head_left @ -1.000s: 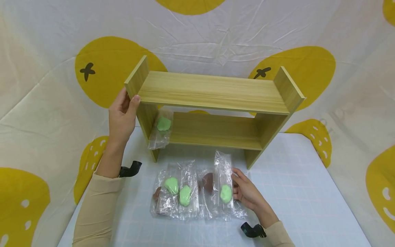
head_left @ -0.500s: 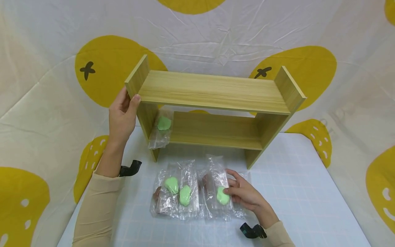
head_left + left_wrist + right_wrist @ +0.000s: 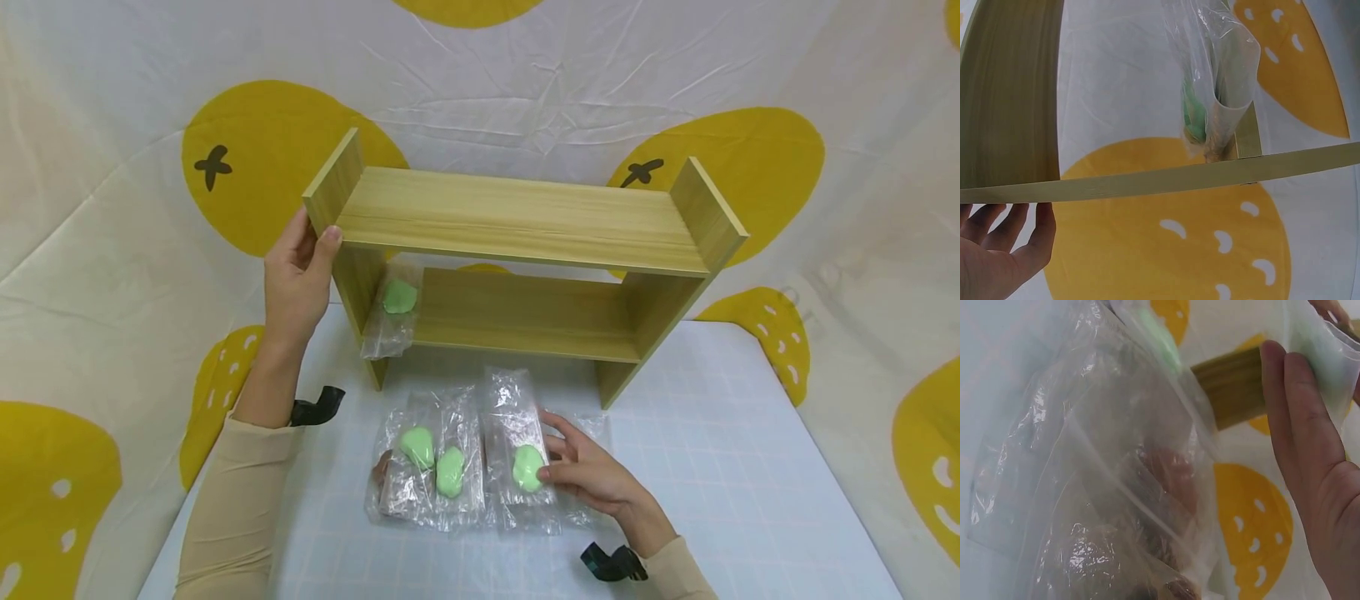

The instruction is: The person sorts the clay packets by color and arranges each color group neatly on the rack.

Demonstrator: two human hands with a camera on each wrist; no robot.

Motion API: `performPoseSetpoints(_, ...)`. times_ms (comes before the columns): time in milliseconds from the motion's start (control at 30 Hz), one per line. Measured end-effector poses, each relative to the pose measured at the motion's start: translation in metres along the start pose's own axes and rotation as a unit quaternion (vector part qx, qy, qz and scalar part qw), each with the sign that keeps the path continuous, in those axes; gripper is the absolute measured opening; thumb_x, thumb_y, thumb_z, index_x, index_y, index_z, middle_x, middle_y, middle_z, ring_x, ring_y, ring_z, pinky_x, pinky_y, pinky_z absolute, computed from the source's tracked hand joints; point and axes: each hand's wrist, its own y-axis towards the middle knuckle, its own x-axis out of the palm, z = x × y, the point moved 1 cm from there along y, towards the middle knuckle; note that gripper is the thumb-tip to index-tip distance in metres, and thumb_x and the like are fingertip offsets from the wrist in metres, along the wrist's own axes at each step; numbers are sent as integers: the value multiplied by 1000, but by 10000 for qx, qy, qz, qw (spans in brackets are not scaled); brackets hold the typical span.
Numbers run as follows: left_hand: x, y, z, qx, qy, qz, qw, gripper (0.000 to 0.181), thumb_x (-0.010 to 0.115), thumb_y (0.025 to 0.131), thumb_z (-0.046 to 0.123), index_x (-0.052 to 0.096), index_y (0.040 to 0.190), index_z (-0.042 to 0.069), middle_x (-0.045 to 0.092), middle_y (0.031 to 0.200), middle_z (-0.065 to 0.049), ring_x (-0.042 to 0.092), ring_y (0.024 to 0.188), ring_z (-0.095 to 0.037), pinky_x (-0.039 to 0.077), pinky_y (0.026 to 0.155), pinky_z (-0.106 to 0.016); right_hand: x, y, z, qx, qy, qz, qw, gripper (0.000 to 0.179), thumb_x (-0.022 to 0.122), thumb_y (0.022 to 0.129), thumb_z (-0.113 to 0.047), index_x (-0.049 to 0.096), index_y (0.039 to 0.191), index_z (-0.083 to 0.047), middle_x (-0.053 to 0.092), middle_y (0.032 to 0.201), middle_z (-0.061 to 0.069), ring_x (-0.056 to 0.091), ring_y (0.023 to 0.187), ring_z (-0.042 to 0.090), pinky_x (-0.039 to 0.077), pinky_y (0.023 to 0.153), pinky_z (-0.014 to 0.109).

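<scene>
My left hand (image 3: 295,292) grips the left side panel of a two-tier wooden shelf (image 3: 517,218), thumb on its front edge. In the left wrist view, the fingertips (image 3: 1042,215) meet the panel. At the table, my right hand (image 3: 600,477) pinches a clear plastic bag (image 3: 513,412) with a light green lump (image 3: 528,468) inside, thumb beside the lump. Two more green lumps in clear bags (image 3: 459,425) lie just left of it. Another bagged green lump (image 3: 400,297) leans at the left end of the lower shelf board.
A brown item (image 3: 381,471) shows under the left bags. Further clear bags (image 3: 592,429) lie behind the right hand; in the right wrist view, brown shapes (image 3: 1175,481) show through crumpled plastic. A pale checked cloth (image 3: 750,467) covers the table, and a patterned curtain (image 3: 487,92) hangs behind the shelf.
The right hand has moved slightly left with its bag, which now covers the brown item seen behind it earlier. Its thumb has come round to the front. The left hand stays on the shelf.
</scene>
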Motion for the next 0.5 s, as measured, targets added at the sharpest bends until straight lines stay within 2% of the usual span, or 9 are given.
performPoseSetpoints(100, 0, 0, -1, 17, -75, 1, 10000, 45, 61, 100, 10, 55, 145, 13, 58, 140, -12, 55, 125, -23, 45, 104, -36, 1, 2, 0, -60, 57, -116, 9999, 87, 64, 92, 8, 5, 156, 5, 46, 146, 26, 67, 99, 22, 56, 82, 29)
performPoseSetpoints(200, 1, 0, 0, 52, -172, -3, 9998, 46, 61, 100, 9, 54, 145, 12, 57, 140, -12, 55, 125, -24, 45, 104, -36, 1, 4, 1, -164, 63, -322, 9993, 80, 61, 93, 9, 9, 153, 12, 50, 141, 27, 68, 101, 23, 56, 84, 31)
performPoseSetpoints(400, 1, 1, -1, 87, -290, 0, 9995, 46, 62, 99, 7, 55, 145, 11, 57, 140, -13, 55, 125, -24, 44, 105, -35, 5, 3, -1, -269, 58, -490, 9984, 70, 59, 94, 9, 18, 151, 8, 61, 125, 19, 68, 89, 16, 57, 71, 26)
performPoseSetpoints(467, 1, 1, -2, 85, -310, 2, 9995, 46, 62, 99, 8, 55, 144, 11, 57, 139, -13, 55, 125, -24, 45, 104, -35, 7, 2, -1, -265, 84, -524, 9982, 69, 58, 94, 10, 18, 150, 7, 58, 127, 25, 68, 88, 16, 59, 70, 32)
performPoseSetpoints(500, 1, 1, -2, 77, -310, 5, 9995, 46, 62, 99, 8, 55, 144, 11, 57, 139, -13, 55, 125, -24, 45, 104, -35, 8, 1, -1, -241, 68, -523, 9983, 71, 59, 94, 9, 17, 151, 6, 53, 133, 30, 68, 85, 16, 60, 70, 36)
